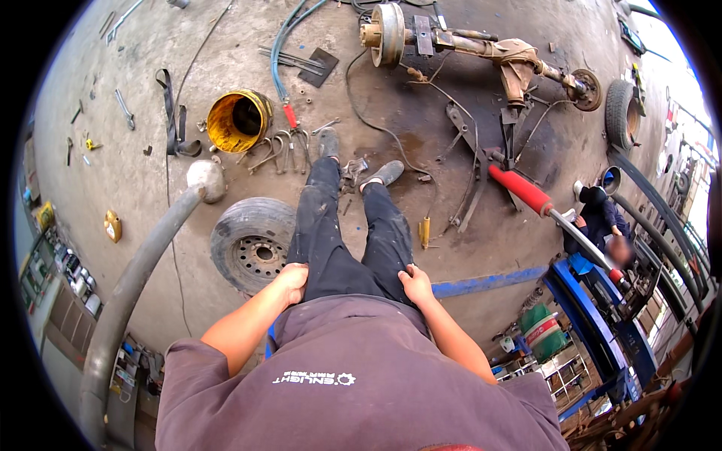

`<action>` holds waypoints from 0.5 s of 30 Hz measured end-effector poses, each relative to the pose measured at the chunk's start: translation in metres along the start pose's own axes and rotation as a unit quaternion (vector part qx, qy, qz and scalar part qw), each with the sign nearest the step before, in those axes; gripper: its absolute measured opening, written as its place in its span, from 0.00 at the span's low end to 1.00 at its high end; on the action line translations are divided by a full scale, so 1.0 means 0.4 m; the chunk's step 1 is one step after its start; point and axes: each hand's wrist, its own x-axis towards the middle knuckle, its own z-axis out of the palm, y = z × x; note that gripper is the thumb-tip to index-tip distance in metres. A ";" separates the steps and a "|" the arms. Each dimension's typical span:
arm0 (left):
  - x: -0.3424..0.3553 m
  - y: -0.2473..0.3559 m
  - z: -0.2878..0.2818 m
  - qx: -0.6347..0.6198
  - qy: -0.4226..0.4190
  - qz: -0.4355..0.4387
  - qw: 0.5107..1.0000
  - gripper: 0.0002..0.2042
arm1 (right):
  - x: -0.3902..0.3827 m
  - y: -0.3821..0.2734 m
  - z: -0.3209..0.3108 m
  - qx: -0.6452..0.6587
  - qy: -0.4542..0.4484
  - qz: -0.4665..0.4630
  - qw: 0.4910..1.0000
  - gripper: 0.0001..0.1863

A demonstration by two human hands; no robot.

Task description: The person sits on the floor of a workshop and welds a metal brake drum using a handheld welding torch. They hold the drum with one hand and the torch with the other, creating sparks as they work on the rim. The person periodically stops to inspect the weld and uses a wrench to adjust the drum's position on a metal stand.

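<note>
My left hand point(294, 282) is closed on the side of my dark trousers point(342, 263) at the hip. On the other side my right hand point(416, 286) grips the trouser cloth, with its thumb showing and the other fingers mostly hidden. Right beside my left leg lies a tyre on a steel wheel point(263, 252). Ahead of my feet on the floor are several metal shackle-like hooks point(282, 150) and a yellow bucket point(239, 120) with dark contents. A small greasy metal part point(353, 170) lies between my shoes.
A vehicle axle point(519, 54) rests at the far right, near a red-bodied jack point(520, 189) on metal legs. Hoses and cables cross the floor. A grey pole point(143, 263) rises on the left. Another person point(602, 218) is low down beside a blue frame point(583, 301) at right.
</note>
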 end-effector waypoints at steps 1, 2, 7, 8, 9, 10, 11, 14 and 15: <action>-0.004 -0.002 0.015 -0.001 -0.004 0.008 1.000 0.09 | 0.002 0.006 -0.006 0.003 0.000 0.000 1.000 0.29; 0.002 -0.009 0.023 0.020 0.048 0.031 0.998 0.09 | 0.006 0.020 -0.007 0.003 -0.001 -0.004 1.000 0.29; 0.108 -0.083 -0.098 0.119 0.136 0.113 0.977 0.05 | 0.018 0.048 -0.041 -0.009 0.002 -0.005 1.000 0.28; 0.022 -0.063 -0.067 0.136 0.121 0.094 0.979 0.06 | 0.036 0.093 -0.037 0.011 0.012 -0.016 1.000 0.28; -0.108 -0.007 -0.022 0.157 0.108 0.075 0.979 0.08 | 0.038 0.104 -0.045 0.008 0.024 -0.027 0.999 0.28; -0.181 0.017 -0.028 0.194 0.118 0.074 0.971 0.10 | 0.034 0.110 -0.053 0.016 0.022 -0.023 0.999 0.27; -0.241 0.033 -0.049 0.228 0.127 0.075 0.963 0.12 | 0.036 0.114 -0.066 0.021 0.021 -0.021 0.999 0.27; -0.423 0.086 -0.068 0.364 0.134 0.088 0.918 0.12 | 0.003 0.061 -0.128 -0.033 0.023 -0.039 0.998 0.27; -0.478 0.098 -0.060 0.428 0.142 0.090 0.888 0.11 | 0.008 0.052 -0.135 -0.042 0.033 -0.062 0.997 0.27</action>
